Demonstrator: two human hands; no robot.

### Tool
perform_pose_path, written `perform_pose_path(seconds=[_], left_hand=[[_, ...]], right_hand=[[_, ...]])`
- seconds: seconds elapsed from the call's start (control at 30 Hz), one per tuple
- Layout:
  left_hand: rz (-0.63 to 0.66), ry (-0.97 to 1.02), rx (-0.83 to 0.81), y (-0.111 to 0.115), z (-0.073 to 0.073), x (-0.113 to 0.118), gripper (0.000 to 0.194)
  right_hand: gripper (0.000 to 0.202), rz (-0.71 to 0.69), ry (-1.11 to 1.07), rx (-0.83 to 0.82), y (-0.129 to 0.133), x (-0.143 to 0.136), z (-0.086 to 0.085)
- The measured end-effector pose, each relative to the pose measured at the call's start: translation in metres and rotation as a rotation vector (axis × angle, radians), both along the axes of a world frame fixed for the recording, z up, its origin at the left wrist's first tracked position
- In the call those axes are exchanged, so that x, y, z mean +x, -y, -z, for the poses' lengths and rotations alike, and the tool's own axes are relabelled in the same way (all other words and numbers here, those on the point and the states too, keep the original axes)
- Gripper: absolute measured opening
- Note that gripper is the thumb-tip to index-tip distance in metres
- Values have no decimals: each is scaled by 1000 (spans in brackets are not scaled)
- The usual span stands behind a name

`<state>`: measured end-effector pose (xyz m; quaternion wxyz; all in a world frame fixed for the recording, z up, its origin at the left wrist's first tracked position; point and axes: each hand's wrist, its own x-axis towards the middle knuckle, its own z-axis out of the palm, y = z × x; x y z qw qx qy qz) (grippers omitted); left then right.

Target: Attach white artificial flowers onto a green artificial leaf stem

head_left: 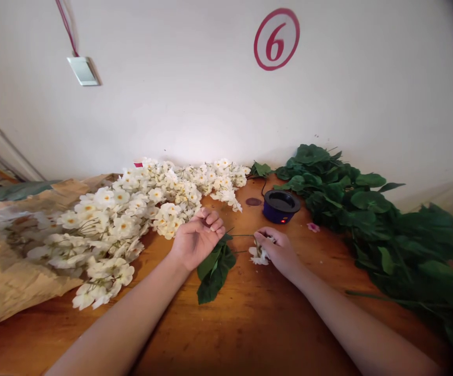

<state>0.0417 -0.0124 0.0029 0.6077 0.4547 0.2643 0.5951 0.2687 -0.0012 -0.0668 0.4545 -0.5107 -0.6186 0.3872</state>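
Stem spans between both hands' fingers.

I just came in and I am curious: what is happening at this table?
A person works with artificial flowers on a wooden table. The left hand holds a thin stem with green leaves. The right hand pinches a white flower at the stem's other end. A heap of white flowers lies to the left, a pile of leaves to the right, and a small dark pot stands behind the hands.

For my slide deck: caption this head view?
Left hand holds leaf sprig, right hand pinches white flower.
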Motion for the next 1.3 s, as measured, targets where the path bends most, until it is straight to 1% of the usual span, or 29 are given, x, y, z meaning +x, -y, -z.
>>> perform_pose_path(seconds=[0.13,0.23,0.33,0.5,0.57,0.63,0.7,0.73,0.8,0.9,0.93,1.0,1.07,1.17,1.23,1.3], left_hand=[[54,18,-11,-2,2,-1,27],[70,-41,63,-5,7,-3,26],[26,-166,133,-8,11,-6,19],[-59,-418,170,-8,16,-8,4],[-75,-475,161,-7,18,-6,8],[-85,-489,135,-7,21,-2,15],[-90,-478,110,-8,25,1,20],[-94,-466,100,-8,27,2,22],[-106,-434,84,-9,30,4,25],[-123,-392,69,-10,33,5,28],[-130,-384,69,-10,34,5,29],[-144,-380,75,-9,35,6,29],[-152,-381,87,-8,36,7,29],[-123,-355,120,-7,38,9,25],[-84,-320,142,-6,40,9,23],[-41,-296,154,-6,42,9,23]], right_hand=[[37,19,-101,-70,-2,1,1],[38,44,-125,-97,-4,2,1],[37,62,-89,-71,-4,3,1],[36,123,-22,-35,-6,4,0],[35,166,52,-2,-8,7,1],[32,213,142,30,-12,11,3],[28,252,233,98,-15,14,4],[27,270,285,163,-15,15,4],[26,311,408,355,-12,16,0],[22,370,580,647,1,10,-13],[19,371,616,702,7,6,-18],[14,312,664,735,17,-2,-26],[17,199,682,678,24,-12,-30],[27,3,619,498,27,-24,-27],[33,-131,462,319,25,-30,-21],[39,-228,229,125,22,-34,-16]])
